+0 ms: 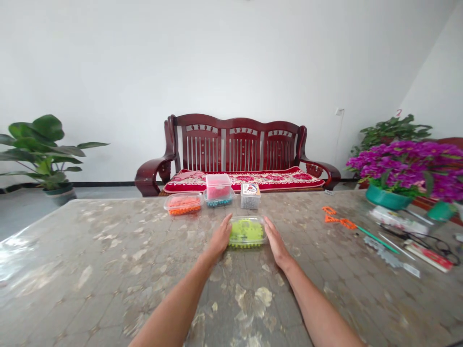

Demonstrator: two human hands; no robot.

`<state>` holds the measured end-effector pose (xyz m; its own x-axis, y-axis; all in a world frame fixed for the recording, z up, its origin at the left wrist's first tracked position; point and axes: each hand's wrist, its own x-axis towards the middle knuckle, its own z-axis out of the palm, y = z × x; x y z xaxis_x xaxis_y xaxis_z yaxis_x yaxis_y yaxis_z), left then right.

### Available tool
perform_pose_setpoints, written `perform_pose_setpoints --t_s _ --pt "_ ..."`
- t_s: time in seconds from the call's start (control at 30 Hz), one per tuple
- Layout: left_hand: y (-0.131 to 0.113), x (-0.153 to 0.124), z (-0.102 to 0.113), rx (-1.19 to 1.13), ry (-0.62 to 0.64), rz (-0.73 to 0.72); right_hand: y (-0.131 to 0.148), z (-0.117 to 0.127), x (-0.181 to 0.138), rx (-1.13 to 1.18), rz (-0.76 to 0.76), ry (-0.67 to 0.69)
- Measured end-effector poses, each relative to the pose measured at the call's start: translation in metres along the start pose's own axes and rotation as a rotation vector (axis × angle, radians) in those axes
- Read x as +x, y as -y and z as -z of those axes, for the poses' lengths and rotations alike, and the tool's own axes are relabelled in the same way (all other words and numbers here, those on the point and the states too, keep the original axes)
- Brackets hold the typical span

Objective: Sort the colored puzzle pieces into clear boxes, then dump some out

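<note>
A clear plastic box of lime-green toothed pieces (246,232) rests on the table in front of me. Against its left end lies my left hand (220,238), fingers extended along the side. My right hand (275,239) presses the opposite end in the same way, so the box is held between both palms. Just beyond it stand a clear box of orange pieces (183,204), a pink box (218,187) stacked on a clear box of blue pieces (219,201), and a small clear box of grey pieces (250,196) with a printed label on top.
The patterned tabletop (119,279) spreads to both sides. On the right lie orange plastic pieces (340,221), a green stick (378,239), grey toothed pieces (385,253), glasses (427,241) and a red-and-white packet (428,255). Purple flowers (405,161) stand behind them. A wooden sofa (240,144) is beyond the table.
</note>
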<state>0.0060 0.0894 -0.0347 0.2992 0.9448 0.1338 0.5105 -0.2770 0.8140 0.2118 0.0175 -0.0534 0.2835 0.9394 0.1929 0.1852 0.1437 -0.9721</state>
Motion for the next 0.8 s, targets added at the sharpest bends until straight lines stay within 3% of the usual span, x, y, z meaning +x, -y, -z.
perform_pose_setpoints --t_s 0.17,0.47,0.57,0.67,0.8 --pt "-0.019 -0.015 -0.025 -0.04 -0.061 0.066 -0.02 0.01 0.008 0.061 0.036 -0.133" --pt "-0.028 -0.053 -0.039 0.094 0.047 -0.072 -0.045 0.057 0.024 -0.003 0.053 -0.488" --pt "-0.028 -0.051 -0.037 0.126 0.133 -0.188 -0.043 0.056 0.018 -0.027 0.096 -0.507" --pt "-0.029 -0.047 -0.036 0.156 0.138 -0.227 -0.033 0.054 0.007 -0.059 0.144 -0.505" --pt "-0.03 -0.045 -0.037 0.205 0.129 -0.225 -0.004 0.047 -0.014 -0.37 0.396 -0.407"
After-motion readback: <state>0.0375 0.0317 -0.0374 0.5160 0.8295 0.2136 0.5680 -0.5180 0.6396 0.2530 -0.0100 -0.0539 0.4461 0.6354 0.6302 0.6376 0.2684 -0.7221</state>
